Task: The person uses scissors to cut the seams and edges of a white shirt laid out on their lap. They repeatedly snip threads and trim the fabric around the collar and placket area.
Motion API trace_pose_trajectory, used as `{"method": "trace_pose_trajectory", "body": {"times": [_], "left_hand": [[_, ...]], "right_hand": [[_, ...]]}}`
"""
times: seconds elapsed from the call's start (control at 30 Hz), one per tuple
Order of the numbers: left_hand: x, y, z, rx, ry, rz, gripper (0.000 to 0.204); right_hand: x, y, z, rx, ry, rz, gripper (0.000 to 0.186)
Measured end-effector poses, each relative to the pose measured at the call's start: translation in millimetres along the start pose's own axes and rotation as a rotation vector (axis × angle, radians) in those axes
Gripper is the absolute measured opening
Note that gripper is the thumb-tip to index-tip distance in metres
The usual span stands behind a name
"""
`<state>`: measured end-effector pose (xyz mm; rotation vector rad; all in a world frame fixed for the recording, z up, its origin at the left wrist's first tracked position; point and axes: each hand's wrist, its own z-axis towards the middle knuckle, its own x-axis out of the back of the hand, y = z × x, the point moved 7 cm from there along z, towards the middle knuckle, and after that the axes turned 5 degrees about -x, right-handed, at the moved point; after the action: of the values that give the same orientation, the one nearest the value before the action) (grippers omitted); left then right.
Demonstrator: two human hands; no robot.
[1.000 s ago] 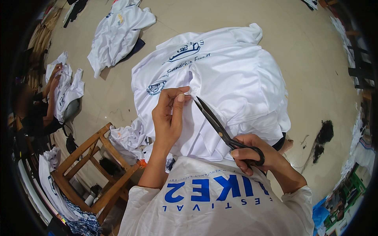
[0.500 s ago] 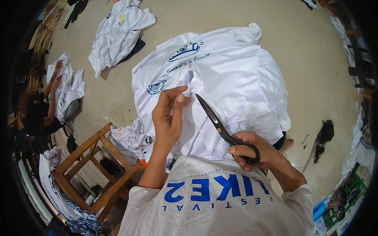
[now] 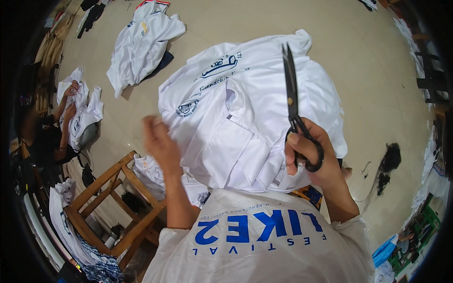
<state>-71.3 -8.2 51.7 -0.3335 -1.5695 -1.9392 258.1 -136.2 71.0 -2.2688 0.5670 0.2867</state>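
Observation:
My right hand [image 3: 306,151] grips black scissors [image 3: 291,89] by their handles, blades pointing away from me over the right part of a spread white shirt [image 3: 321,94] with dark blue printing. The shirt's folded white front, with its placket [image 3: 231,137], lies in front of me. My left hand [image 3: 160,141] is at the shirt's left edge, its fingers smeared by motion, so I cannot make out whether it holds anything.
A wooden stool frame [image 3: 127,158] stands at lower left. Another person [image 3: 40,137] handles white garments [image 3: 92,113] at far left. More white shirts [image 3: 141,52] lie farther off on the tiled floor [image 3: 358,56]. A black tangled clump [image 3: 389,158] lies at right.
My left hand has left the shirt's middle and moved down and leftward. My right hand has risen rightward, swinging the scissors from a slant toward the left hand to nearly straight ahead.

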Motion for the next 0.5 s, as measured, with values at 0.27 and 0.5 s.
{"method": "trace_pose_trajectory", "body": {"times": [0.27,0.5], "left_hand": [[157.6,-184.7,-7.7,0.178,-0.140,0.788,0.050],[-58.6,54.7,-4.7,-0.515,-0.501,0.086,0.042]], "right_hand": [[15.4,-7.6,13.5,0.079,0.064,0.052,0.021],[-24.9,-1.2,16.2,-0.001,-0.066,-0.025,0.026]]}}
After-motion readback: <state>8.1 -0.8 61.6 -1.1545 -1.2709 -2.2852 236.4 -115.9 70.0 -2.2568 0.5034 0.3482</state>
